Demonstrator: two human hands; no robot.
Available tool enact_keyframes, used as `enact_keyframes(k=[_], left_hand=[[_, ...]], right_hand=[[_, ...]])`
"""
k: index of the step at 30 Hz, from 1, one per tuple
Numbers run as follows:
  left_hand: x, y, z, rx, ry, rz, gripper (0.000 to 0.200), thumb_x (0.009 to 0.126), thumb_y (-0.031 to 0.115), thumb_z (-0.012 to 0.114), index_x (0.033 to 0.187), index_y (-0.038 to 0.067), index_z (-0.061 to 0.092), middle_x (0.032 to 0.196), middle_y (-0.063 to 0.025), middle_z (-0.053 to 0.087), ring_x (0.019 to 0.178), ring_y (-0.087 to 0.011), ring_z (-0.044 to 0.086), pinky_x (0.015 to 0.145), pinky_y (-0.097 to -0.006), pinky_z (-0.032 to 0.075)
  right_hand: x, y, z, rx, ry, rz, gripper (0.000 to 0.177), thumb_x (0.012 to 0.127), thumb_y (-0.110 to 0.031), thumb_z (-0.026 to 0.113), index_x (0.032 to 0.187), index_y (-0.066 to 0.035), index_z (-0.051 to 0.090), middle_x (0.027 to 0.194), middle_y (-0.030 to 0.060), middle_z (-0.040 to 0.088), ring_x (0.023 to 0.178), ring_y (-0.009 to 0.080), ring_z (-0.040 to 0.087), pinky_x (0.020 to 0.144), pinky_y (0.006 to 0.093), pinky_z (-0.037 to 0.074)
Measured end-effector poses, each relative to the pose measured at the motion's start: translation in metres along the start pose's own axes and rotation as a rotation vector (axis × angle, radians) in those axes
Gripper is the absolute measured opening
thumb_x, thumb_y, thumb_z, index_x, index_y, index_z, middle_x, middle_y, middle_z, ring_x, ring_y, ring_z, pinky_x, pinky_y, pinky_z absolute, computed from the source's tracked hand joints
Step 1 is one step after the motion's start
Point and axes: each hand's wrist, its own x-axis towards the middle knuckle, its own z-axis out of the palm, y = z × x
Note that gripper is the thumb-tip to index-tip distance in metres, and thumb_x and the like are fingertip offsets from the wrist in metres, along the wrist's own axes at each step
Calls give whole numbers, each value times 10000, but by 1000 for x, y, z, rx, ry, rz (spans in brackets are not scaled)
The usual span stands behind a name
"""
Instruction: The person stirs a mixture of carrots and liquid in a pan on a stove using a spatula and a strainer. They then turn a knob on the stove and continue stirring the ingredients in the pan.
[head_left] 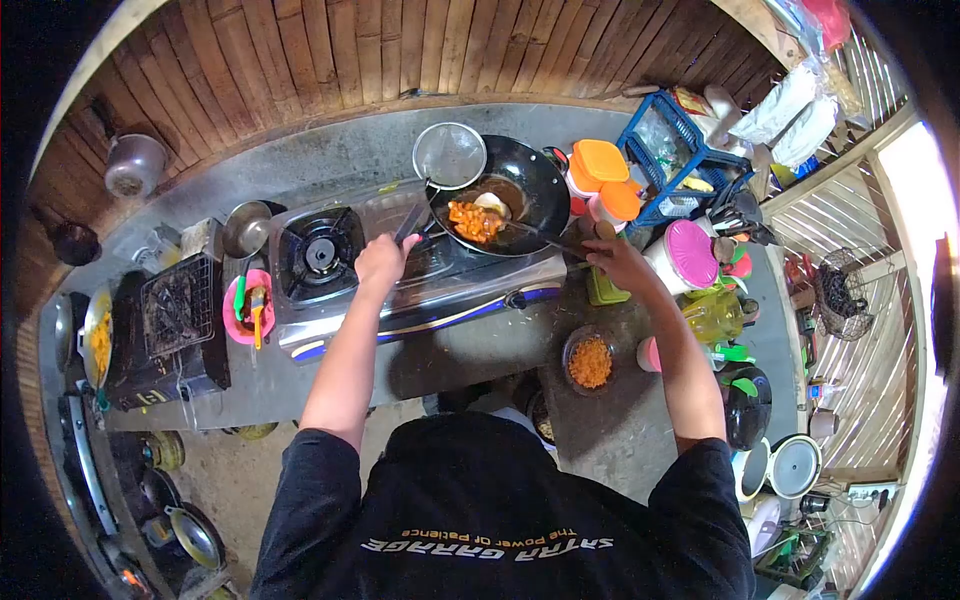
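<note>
A black wok (535, 180) stands on the right burner of the stove, holding orange-brown diced food (475, 222) and some dark sauce. My right hand (620, 265) is closed around the long handle of a spatula (548, 238), whose head reaches into the food. At the wok's left side, my left hand (382, 262) is closed on a dark handle (409, 224); I cannot tell whether it belongs to the strainer or the wok. The round mesh strainer (450, 156) overlaps the wok's upper left rim.
The left burner (321, 255) carries no pan. Farther left are a pink bowl (235, 325) with utensils and a wire grill rack (178, 305). A bowl of orange bits (590, 362) is below my right forearm. Orange-lidded tubs (600, 165) and a blue crate (665, 150) stand right of the wok.
</note>
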Motion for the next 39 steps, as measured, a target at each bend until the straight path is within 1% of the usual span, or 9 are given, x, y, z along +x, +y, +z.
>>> enact_keyframes(k=[5, 11, 14, 17, 23, 26, 29, 35, 39], left_hand=[[2, -1, 2, -5, -9, -11, 645, 885, 681, 495, 1072, 95, 689, 998, -216, 705, 964, -390, 681, 810, -488, 543], [2, 0, 2, 24, -20, -25, 663, 884, 690, 487, 1060, 84, 688, 995, -215, 706, 966, -386, 682, 817, -490, 539], [1, 1, -1, 15, -21, -24, 670, 882, 694, 485, 1045, 77, 689, 989, -216, 706, 965, -386, 683, 816, -490, 539], [0, 1, -1, 16, -12, -25, 670, 882, 693, 488, 1025, 72, 694, 984, -215, 707, 961, -388, 683, 811, -489, 539], [0, 0, 0, 7, -15, -22, 659, 885, 682, 497, 1014, 68, 701, 982, -214, 708, 956, -388, 683, 810, -487, 538], [1, 1, 0, 7, -21, -28, 663, 884, 681, 499, 1017, 63, 699, 985, -218, 706, 961, -387, 682, 817, -489, 538], [6, -3, 4, -4, -25, -22, 679, 882, 686, 498, 1016, 50, 695, 994, -222, 704, 969, -390, 680, 823, -490, 538], [5, 0, 1, 33, -37, -43, 700, 871, 713, 486, 1053, 68, 690, 1009, -222, 702, 985, -400, 673, 832, -493, 536], [12, -7, 11, 15, -46, -35, 713, 855, 749, 470, 1112, 122, 691, 1007, -212, 704, 991, -401, 669, 831, -500, 532]], right_hand=[[12, -12, -13, -128, 74, -30, 335, 882, -185, 666, 1198, -76, 649, 950, 190, 697, 832, 270, 674, 753, 375, 529], [42, 7, 0, -356, 274, -168, 315, 864, -251, 673, 1150, -121, 689, 1024, 214, 675, 1014, 411, 628, 851, 470, 511], [62, 28, 23, -315, 272, -163, 321, 868, -270, 678, 1148, -116, 695, 1023, 211, 674, 990, 397, 639, 864, 458, 501], [69, 43, 35, -58, 111, -219, 369, 874, -254, 690, 1210, -103, 666, 988, 179, 672, 933, 309, 647, 838, 380, 501], [17, -3, 7, 132, -71, 1, 352, 885, -145, 687, 1223, -53, 661, 869, 126, 653, 827, 154, 606, 749, 271, 486], [-5, -3, -15, 53, -2, -106, 375, 871, -138, 696, 1238, -80, 652, 888, 155, 690, 815, 211, 659, 748, 330, 513], [-18, 2, -28, -241, 195, -225, 405, 868, -135, 686, 1270, -128, 630, 946, 203, 703, 862, 330, 693, 793, 406, 524], [-22, -6, -24, -405, 277, -28, 323, 878, -182, 658, 1197, -131, 671, 1023, 238, 673, 958, 448, 629, 850, 486, 506], [-10, 13, -18, -406, 110, -74, 346, 879, -147, 664, 1218, -83, 662, 890, 189, 703, 815, 283, 692, 744, 377, 518]])
